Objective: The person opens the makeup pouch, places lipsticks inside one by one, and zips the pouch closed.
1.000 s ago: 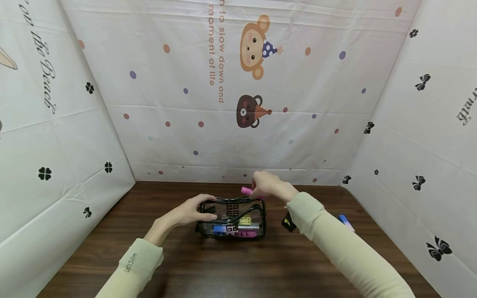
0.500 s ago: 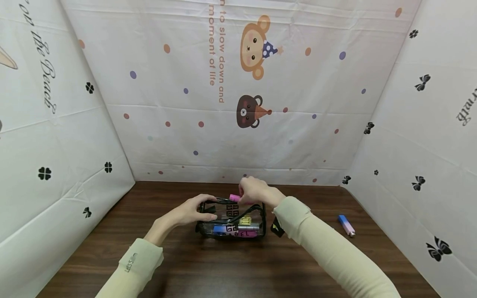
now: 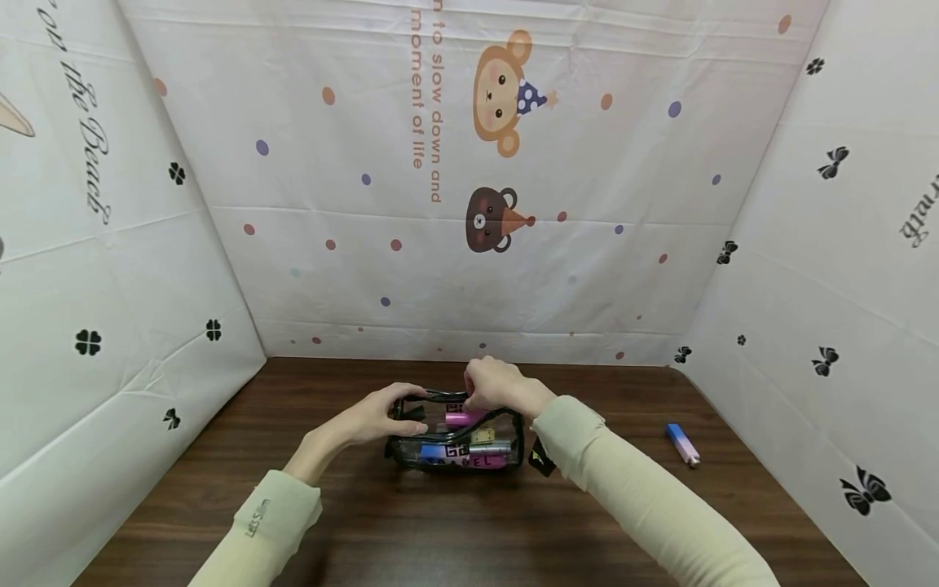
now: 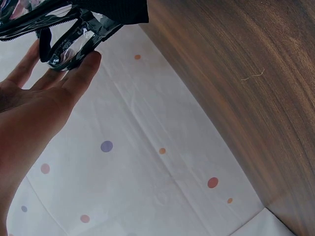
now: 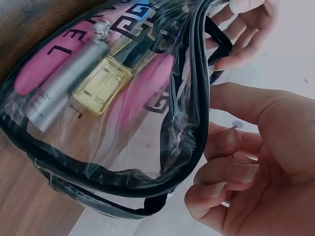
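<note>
A clear zip pouch [image 3: 429,408] with black edging stands on the wooden table. My left hand [image 3: 376,414] grips its left end, thumb in front and fingers behind. My right hand [image 3: 499,386] is over the pouch opening, its fingers loosely bent; in the right wrist view my right hand [image 5: 280,147] has thumb and forefinger apart, their tips hidden behind the rim. Just below the fingertips, a pink tube [image 3: 460,418] is inside the pouch, apart from them. Also inside lie a silver tube [image 5: 69,86], a gold-coloured block-shaped item [image 5: 103,86] and another pink item [image 5: 37,73].
A small blue-and-pink stick [image 3: 683,445] lies on the right side of the table [image 3: 440,530]. Under my right cuff shows a small black thing [image 3: 541,458] with a yellow mark. Printed white cloth [image 3: 352,310] walls in the back and both sides.
My right hand has moved left and down over the pouch. The pink tube has gone from my fingers above the rim into the pouch. My left hand has stayed in place.
</note>
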`<control>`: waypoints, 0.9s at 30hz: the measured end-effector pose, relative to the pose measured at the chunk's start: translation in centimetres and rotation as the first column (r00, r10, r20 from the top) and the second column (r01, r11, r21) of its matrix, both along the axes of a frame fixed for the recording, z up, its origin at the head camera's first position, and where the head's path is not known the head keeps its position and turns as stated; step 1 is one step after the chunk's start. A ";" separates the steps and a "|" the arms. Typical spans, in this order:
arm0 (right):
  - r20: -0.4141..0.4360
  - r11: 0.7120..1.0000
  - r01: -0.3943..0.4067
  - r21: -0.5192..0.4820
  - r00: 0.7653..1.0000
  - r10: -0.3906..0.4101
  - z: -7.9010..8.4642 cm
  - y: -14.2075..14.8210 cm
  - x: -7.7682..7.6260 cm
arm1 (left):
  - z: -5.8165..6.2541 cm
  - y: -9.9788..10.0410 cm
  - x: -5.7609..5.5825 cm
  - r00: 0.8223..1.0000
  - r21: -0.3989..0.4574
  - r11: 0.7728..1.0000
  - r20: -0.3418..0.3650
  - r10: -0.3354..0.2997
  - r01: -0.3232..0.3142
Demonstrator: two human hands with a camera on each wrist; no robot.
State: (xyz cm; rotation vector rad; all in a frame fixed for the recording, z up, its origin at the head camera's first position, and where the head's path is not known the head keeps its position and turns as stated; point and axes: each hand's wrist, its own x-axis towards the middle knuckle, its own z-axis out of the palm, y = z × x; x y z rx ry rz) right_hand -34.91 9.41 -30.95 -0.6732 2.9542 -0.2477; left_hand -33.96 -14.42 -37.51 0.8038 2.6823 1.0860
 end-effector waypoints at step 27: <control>-0.100 0.948 0.317 -0.016 0.943 -0.317 -4.1 19.3 -1.8 | -0.2 0.1 0.2 1.000 -0.007 1.000 -0.007 -0.002 0.002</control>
